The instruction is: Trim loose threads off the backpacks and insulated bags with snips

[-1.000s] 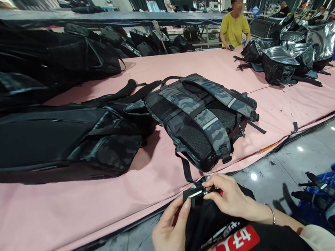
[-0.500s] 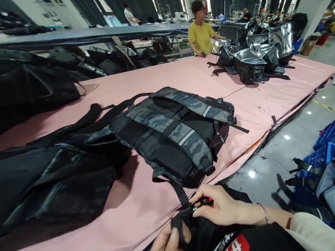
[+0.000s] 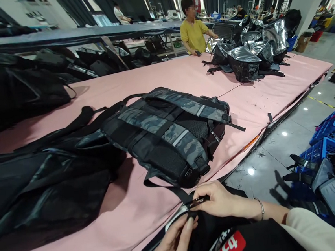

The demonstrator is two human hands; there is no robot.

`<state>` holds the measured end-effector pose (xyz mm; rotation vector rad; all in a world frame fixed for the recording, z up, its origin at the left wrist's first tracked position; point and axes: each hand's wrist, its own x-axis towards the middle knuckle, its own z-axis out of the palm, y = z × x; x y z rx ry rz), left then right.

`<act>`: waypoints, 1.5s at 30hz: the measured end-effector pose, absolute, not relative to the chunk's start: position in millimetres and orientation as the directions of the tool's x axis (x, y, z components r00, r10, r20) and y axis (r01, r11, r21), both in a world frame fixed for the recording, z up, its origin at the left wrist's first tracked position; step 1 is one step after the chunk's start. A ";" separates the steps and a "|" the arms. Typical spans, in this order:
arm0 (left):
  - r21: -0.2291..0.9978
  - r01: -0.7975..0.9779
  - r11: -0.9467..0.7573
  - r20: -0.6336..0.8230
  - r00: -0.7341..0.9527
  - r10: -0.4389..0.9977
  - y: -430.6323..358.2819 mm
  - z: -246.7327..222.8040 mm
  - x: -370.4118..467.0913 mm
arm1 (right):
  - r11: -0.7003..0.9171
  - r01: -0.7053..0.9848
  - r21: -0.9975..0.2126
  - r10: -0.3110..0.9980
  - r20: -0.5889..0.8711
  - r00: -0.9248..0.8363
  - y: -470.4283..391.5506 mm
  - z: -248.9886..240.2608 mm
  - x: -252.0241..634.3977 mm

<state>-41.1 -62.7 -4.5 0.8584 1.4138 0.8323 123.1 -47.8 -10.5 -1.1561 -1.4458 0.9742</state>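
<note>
A black backpack (image 3: 162, 134) lies on the pink-covered table, its back panel up, with camouflage shoulder straps showing. From its near corner a black webbing strap (image 3: 169, 187) runs to my hands at the table edge. My left hand (image 3: 177, 239) is closed, thumb and fingers pinching the strap's end. Just beyond it, my right hand (image 3: 214, 200) is closed on a small dark object (image 3: 201, 202) beside the strap; its kind is partly hidden by the fingers. Below my hands is black cloth with a red patch bearing white characters (image 3: 231, 247).
More black bags (image 3: 43, 188) lie at the left. Silver-lined bags (image 3: 245, 57) are piled at the far right, near a person in a yellow top (image 3: 194, 36). Blue crates (image 3: 331, 141) with bags stand on the floor at right. The pink table (image 3: 116, 81) stretches ahead.
My left hand has moved up and right, closer to my right hand. The strap's end has come down between the fingers. The red bit seen in my right hand is now hidden. The view has shifted slightly.
</note>
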 end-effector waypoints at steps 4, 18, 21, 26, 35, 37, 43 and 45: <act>0.930 0.046 0.364 -0.359 -0.094 0.929 -61.4 -9.1 -42.4 | 0.171 0.268 -0.948 0.984 0.179 0.005 -53.8 0.2 128.2; 0.966 0.101 0.239 -0.216 -0.195 0.957 -63.2 2.0 -39.6 | 0.519 0.667 -0.535 0.806 0.566 -0.173 -63.1 -2.2 143.0; 0.963 0.132 0.233 -0.212 -0.158 0.965 -64.1 -0.2 -40.8 | 0.513 0.678 -0.527 0.824 0.524 -0.216 -61.7 -0.2 144.1; 0.962 0.161 0.219 -0.202 -0.115 0.973 -62.6 -2.2 -44.6 | 0.545 0.672 -0.502 0.818 0.496 -0.293 -57.6 4.1 148.9; 0.952 0.225 0.210 -0.222 0.030 0.975 -53.7 -4.7 -53.3 | 0.554 0.518 -0.652 0.827 0.506 -0.246 -57.5 8.8 154.9; 0.934 0.349 0.080 -0.097 0.030 0.995 -47.0 -2.3 -51.2 | 0.504 0.456 -0.734 0.858 0.485 -0.169 -60.5 8.0 157.7; 0.402 0.687 -0.606 0.531 0.364 0.765 -1.1 -0.2 -21.5 | 0.268 0.162 -0.950 0.950 0.289 0.120 -64.8 0.3 167.0; 0.232 0.703 -0.672 0.549 0.476 0.687 17.4 -5.9 -10.8 | 0.272 0.115 -0.955 0.942 0.289 0.173 -65.0 -0.5 169.5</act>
